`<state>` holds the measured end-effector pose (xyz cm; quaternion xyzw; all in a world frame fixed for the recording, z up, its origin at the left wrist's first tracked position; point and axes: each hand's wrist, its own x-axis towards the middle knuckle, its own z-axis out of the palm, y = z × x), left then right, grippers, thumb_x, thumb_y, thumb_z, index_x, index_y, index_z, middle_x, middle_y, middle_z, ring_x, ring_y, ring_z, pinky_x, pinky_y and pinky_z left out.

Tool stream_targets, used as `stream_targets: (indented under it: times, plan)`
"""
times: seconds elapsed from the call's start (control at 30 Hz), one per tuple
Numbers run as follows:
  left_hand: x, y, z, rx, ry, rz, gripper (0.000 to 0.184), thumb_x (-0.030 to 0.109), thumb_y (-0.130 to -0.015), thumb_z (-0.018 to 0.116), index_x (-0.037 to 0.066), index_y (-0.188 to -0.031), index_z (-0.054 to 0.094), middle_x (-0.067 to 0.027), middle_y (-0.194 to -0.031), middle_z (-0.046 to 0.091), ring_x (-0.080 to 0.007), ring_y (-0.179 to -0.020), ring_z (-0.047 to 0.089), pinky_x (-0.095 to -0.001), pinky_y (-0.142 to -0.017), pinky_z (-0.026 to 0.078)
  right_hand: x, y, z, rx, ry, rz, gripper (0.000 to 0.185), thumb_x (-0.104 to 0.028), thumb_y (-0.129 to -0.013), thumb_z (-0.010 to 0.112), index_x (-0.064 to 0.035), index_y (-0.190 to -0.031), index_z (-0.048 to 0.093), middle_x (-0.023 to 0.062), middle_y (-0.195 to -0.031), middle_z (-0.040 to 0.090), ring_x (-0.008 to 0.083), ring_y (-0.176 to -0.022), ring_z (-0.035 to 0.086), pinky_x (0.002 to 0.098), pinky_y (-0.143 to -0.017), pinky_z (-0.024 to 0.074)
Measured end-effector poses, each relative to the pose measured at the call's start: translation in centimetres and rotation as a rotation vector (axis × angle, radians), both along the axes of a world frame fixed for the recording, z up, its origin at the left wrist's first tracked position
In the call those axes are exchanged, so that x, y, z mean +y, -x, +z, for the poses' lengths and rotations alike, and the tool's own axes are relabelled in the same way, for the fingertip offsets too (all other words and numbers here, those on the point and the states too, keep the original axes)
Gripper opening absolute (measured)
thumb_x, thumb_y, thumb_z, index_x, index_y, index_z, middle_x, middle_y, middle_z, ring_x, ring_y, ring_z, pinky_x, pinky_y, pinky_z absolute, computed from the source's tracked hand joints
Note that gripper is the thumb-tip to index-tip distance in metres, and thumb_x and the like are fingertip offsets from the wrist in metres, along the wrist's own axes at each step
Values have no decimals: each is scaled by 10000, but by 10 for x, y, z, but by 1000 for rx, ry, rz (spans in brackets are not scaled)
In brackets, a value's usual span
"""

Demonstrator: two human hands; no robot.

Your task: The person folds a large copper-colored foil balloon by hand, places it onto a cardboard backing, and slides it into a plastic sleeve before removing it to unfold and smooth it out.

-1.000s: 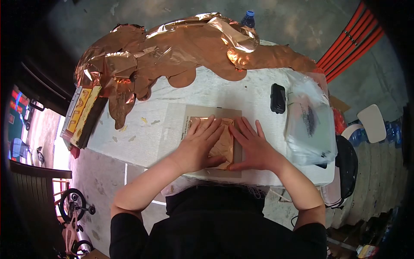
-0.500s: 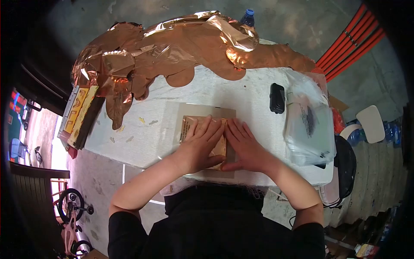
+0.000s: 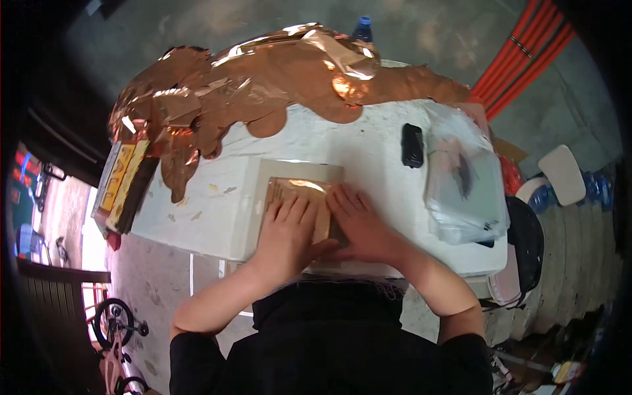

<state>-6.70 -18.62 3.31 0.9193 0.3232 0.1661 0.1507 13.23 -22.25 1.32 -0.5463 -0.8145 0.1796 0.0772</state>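
Note:
A flat packet with a shiny copper-coloured surface [image 3: 299,185] lies on a grey-beige board [image 3: 253,197] near the front edge of the white-covered table. Across the packet's left and middle part rests my left hand [image 3: 288,238], palm down, fingers stretched forward and thumb pointing right. My right hand [image 3: 361,226] lies flat along the packet's right side, its fingertips near the packet's upper right corner. The two thumbs are close together. Both hands cover much of the packet.
Crumpled copper foil [image 3: 263,85] spreads over the table's far side. A black case [image 3: 412,145] and a stack of clear plastic bags [image 3: 464,191] lie at the right. A yellow-lettered box [image 3: 120,184] is at the left edge, and a blue-capped bottle [image 3: 363,30] stands behind the foil.
The packet and both hands have shifted left on the table. My left hand has slid nearer to me, uncovering the packet's far edge. The whole view has also shifted slightly.

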Motion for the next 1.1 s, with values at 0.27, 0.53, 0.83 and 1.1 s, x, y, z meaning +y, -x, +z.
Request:
stream_targets:
  times: [0.27, 0.53, 0.83, 1.1]
  plan:
    - [-9, -9, -11, 68, -89, 33, 769, 409, -749, 742, 9, -1345, 467, -203, -1397, 431, -391, -1352, 332, -534, -1116, 227, -17, -61, 45, 101, -122, -147, 733, -410, -828, 681, 32, -1358, 434, 257, -1364, 454, 347, -1277, 446, 412, -1060, 354]
    - [30, -13, 8, 125, 106, -327, 813, 368, -709, 787, 60, -1386, 455, -163, -1466, 397, -350, -1397, 298, -500, -1155, 181, 15, -212, 78, -317, -370, -817, 212, -175, -838, 604, -30, -975, 673, 230, -987, 653, 392, -944, 632, 469, -822, 502]
    - [14, -10, -3, -171, 214, -82, 477, 250, -751, 763, 46, -1156, 613, -152, -1319, 523, -348, -1281, 440, -461, -1064, 332, 54, -255, 53, -571, -208, -805, 184, -108, -826, 570, -5, -955, 651, 197, -1040, 658, 364, -963, 650, 459, -822, 527]
    - [3, -39, -7, -168, -86, -53, 365, 189, -731, 762, 37, -1039, 638, -112, -1119, 603, -312, -1060, 548, -406, -884, 439, 59, -249, 54, -694, -285, -827, 207, -222, -819, 659, -37, -911, 671, 181, -944, 693, 332, -892, 683, 418, -767, 551]
